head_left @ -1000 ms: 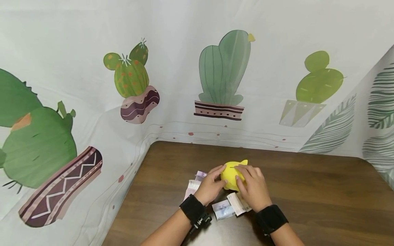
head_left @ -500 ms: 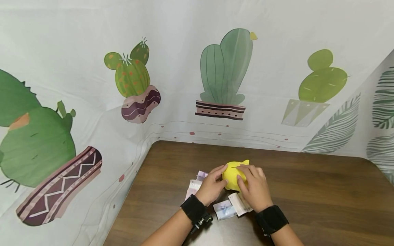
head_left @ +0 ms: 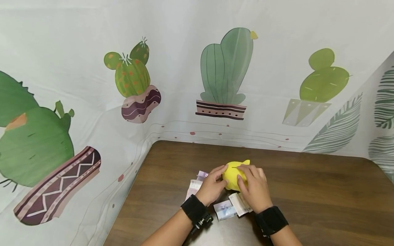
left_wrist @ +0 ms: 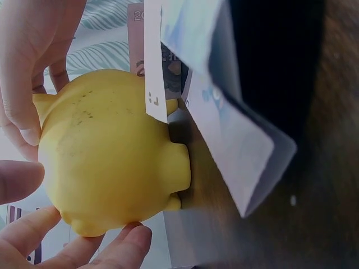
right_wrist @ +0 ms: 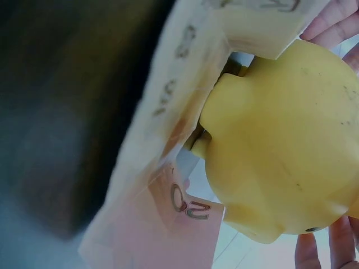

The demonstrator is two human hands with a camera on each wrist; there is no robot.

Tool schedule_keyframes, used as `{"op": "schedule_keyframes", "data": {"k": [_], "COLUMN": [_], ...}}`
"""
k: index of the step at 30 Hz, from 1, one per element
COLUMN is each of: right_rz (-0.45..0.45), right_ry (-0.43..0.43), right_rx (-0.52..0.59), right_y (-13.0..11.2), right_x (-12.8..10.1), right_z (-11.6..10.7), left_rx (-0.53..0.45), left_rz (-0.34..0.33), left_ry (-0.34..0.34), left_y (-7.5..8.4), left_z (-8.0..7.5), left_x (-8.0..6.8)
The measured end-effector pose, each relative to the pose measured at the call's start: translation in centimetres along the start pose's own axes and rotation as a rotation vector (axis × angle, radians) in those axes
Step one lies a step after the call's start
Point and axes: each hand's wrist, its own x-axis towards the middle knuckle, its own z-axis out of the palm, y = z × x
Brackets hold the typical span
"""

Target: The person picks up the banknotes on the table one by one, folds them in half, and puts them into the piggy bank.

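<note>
A yellow piggy bank stands on the brown table between both hands, its dark slot on top. My left hand holds its rounded left end; in the left wrist view, the thumb lies near the top and the fingers spread along that end. At the head end, my right hand grips the bank, fingertips right beside the slot and thumb against the near side. In front of the bank lie a folded bluish banknote and a folded pale banknote, partly beside the right wrist.
Left of the left hand lie a pinkish banknote and a purple one. A white cactus-print cloth hangs behind and left of the wooden table. Each wrist wears a black band.
The head view has shifted slightly. Hands, piggy bank and banknotes keep the same places relative to each other.
</note>
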Motion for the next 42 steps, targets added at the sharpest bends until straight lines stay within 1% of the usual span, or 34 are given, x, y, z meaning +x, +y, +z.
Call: {"op": "schedule_keyframes", "data": {"k": [8, 13, 16, 22, 28, 31, 36, 39, 42], "right_rz": [0.069, 0.055, 0.044, 0.042, 0.086, 0.086, 0.050, 0.042, 0.037], "right_ry": [-0.039, -0.033, -0.033, -0.056, -0.072, -0.053, 0.008, 0.027, 0.036], "right_rx": [0.019, 0.033, 0.045, 0.059, 0.123, 0.140, 0.154, 0.165, 0.181], "right_y": [-0.1, -0.1, 0.0, -0.1, -0.1, 0.1, 0.1, 0.0, -0.2], "right_x": [0.1, 0.1, 0.1, 0.2, 0.3, 0.2, 0.5, 0.7, 0.8], "right_z": [-0.3, -0.4, -0.5, -0.8, -1.6, -2.2, -3.0, -3.4, -3.7], "left_rx": [0.003, 0.011, 0.014, 0.019, 0.030, -0.021, -0.135, -0.139, -0.094], "left_rz": [-0.003, -0.035, -0.043, -0.023, 0.005, -0.007, -0.028, -0.024, -0.016], "left_ry": [-0.006, -0.009, -0.013, -0.016, 0.004, 0.001, 0.006, 0.042, 0.066], "left_y": [0.0, 0.2, 0.3, 0.9, 1.5, 1.6, 2.0, 2.3, 2.5], "left_z": [0.0, -0.1, -0.2, -1.0, -2.0, -2.3, -3.2, -3.9, -4.6], "left_x": [0.2, 0.1, 0.0, -0.1, 0.0, 0.0, 0.2, 0.5, 0.8]}}
